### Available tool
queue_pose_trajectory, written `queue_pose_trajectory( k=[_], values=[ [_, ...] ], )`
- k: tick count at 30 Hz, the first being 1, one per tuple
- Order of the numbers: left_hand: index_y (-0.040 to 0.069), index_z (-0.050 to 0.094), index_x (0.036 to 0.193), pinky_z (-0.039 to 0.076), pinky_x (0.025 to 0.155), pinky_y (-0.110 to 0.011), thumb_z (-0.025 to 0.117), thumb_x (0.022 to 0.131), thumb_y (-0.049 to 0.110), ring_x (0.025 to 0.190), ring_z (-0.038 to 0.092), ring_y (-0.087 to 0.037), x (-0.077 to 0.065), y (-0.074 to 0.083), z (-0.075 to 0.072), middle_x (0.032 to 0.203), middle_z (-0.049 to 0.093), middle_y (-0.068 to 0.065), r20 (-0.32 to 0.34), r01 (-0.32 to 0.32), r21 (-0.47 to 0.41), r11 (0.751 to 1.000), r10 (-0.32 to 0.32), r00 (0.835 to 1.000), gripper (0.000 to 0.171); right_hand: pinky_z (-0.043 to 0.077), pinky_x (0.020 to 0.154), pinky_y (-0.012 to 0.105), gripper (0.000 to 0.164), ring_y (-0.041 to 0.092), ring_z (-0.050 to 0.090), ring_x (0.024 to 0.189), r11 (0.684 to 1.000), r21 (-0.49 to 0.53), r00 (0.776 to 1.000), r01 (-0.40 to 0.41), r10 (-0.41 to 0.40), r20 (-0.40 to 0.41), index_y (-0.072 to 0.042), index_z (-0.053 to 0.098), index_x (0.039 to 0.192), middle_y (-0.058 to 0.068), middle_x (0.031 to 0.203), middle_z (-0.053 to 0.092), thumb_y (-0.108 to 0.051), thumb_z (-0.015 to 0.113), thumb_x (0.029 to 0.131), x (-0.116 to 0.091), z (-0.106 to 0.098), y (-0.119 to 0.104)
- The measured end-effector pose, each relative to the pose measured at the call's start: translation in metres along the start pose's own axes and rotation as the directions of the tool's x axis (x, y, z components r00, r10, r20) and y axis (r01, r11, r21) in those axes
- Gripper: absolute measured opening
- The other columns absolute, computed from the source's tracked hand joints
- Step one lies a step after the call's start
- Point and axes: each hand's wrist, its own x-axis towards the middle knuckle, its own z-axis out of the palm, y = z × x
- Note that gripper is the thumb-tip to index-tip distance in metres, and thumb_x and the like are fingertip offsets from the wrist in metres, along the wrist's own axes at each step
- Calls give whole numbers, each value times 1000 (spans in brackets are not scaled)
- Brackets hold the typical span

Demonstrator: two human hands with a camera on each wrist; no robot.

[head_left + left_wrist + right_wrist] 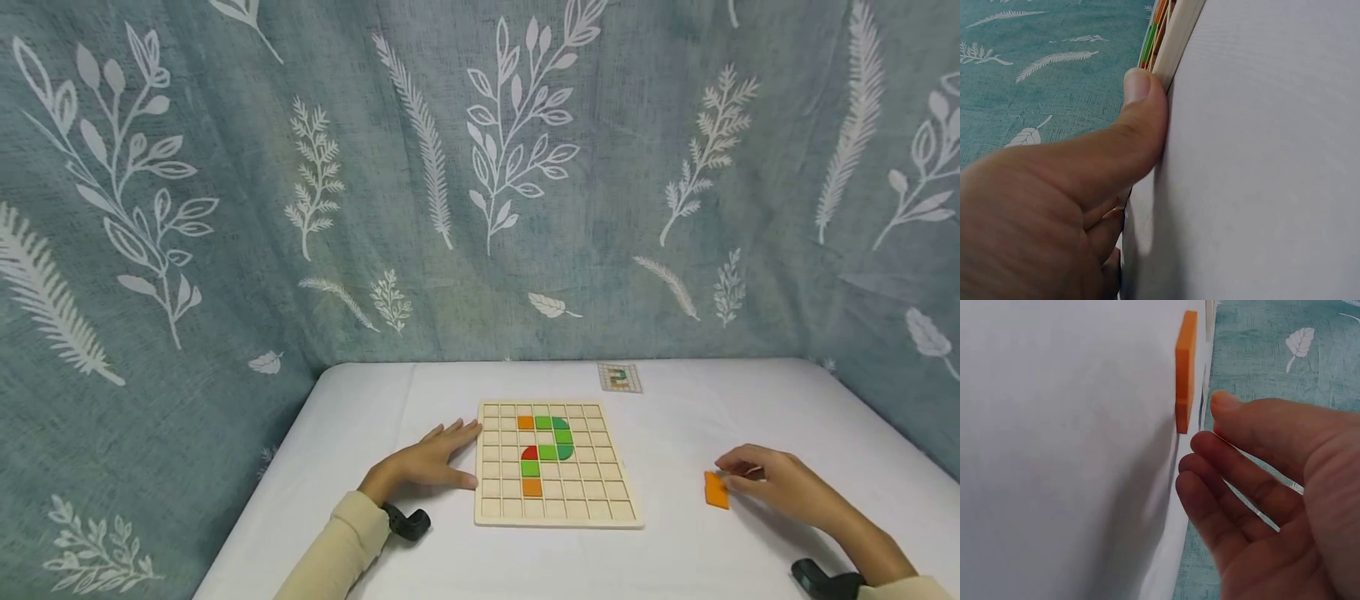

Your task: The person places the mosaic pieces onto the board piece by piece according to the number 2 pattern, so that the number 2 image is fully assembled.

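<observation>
A wooden grid board lies flat on the table, with coloured tiles in some of its cells. Orange, green, teal and red pieces make a curved figure on it, such as the red quarter-round tile. My left hand rests at the board's left edge, fingers spread, and its thumb lies against the rim in the left wrist view. On the right, orange tiles lie together on the cloth, seen edge-on in the right wrist view. My right hand hovers beside them, fingers loosely bent, a gap showing between fingertips and tiles.
A small pattern card lies near the table's back edge, behind the board. White cloth covers the table. A teal curtain with white leaf prints hangs behind it. Each wrist wears a black camera band.
</observation>
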Motion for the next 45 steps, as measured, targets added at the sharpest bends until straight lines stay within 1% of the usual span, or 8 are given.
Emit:
queue_pose_trajectory(
  k=[4, 12, 18, 23, 28, 34, 39, 45],
  values=[
    [16, 23, 161, 3, 129, -48, 72, 87, 53, 157, 9, -24, 0, 1, 1, 168, 20, -1, 7, 1, 10, 1000, -1, 1000, 96, 56, 67, 19, 16, -9, 59, 81, 999, 8, 999, 34, -34, 18, -9, 74, 102, 1, 94, 73, -15, 76, 87, -2, 3, -2],
    [12, 24, 160, 3, 128, -51, 72, 87, 50, 157, 9, -28, -1, 2, -1, 168, 20, -6, 0, -13, -4, 1000, 13, 1000, 96, 55, 63, 18, 15, -8, 60, 79, 989, -58, 990, 134, -136, -29, -13, 76, 95, -3, 89, 71, -10, 80, 82, 1, 8, -2],
    [14, 23, 160, 3, 128, -50, 72, 88, 51, 157, 9, -27, 0, 0, 1, 168, 19, -4, 5, -10, 6, 1000, 10, 1000, 95, 55, 63, 19, 14, -10, 58, 79, 991, -79, 994, 104, -106, -22, -14, 76, 95, -6, 90, 71, -15, 81, 82, 0, 10, -4],
    [15, 23, 161, 3, 128, -50, 71, 88, 52, 157, 9, -27, -1, 0, 1, 168, 19, -3, 7, -10, 6, 1000, 10, 1000, 95, 56, 64, 19, 16, -10, 59, 80, 992, -95, 997, 82, -81, 5, -14, 76, 97, -7, 91, 71, -16, 80, 81, 1, 10, -6],
    [14, 23, 160, 4, 128, -50, 71, 88, 52, 157, 9, -27, -1, 1, 0, 168, 20, -4, 6, -10, 3, 1000, 10, 1000, 95, 56, 64, 19, 17, -9, 60, 79, 990, -90, 994, 105, -106, -2, -13, 76, 97, -7, 90, 71, -12, 79, 81, 2, 9, -5],
    [14, 23, 160, 4, 128, -49, 72, 87, 52, 157, 9, -26, 0, 1, -1, 168, 20, -3, 0, -6, 5, 1000, 6, 1000, 95, 55, 63, 19, 17, -10, 58, 78, 989, -101, 994, 108, -110, -17, -14, 75, 96, -9, 90, 69, -13, 80, 81, 3, 9, -3],
    [12, 24, 160, 4, 128, -50, 73, 87, 49, 157, 10, -28, -1, 2, -1, 167, 21, -6, -2, -14, -1, 1000, 14, 1000, 95, 55, 64, 19, 17, -10, 58, 77, 992, -98, 996, 82, -83, -13, -14, 75, 97, -9, 91, 69, -13, 80, 81, 3, 10, -2],
    [13, 24, 160, 3, 128, -51, 73, 87, 51, 157, 10, -28, -1, 1, -1, 168, 20, -5, 4, -13, -7, 1000, 13, 1000, 96, 56, 65, 20, 18, -9, 59, 78, 994, -97, 999, 42, -44, -15, -14, 75, 98, -9, 92, 69, -14, 81, 81, 3, 12, -3]
  ],
)
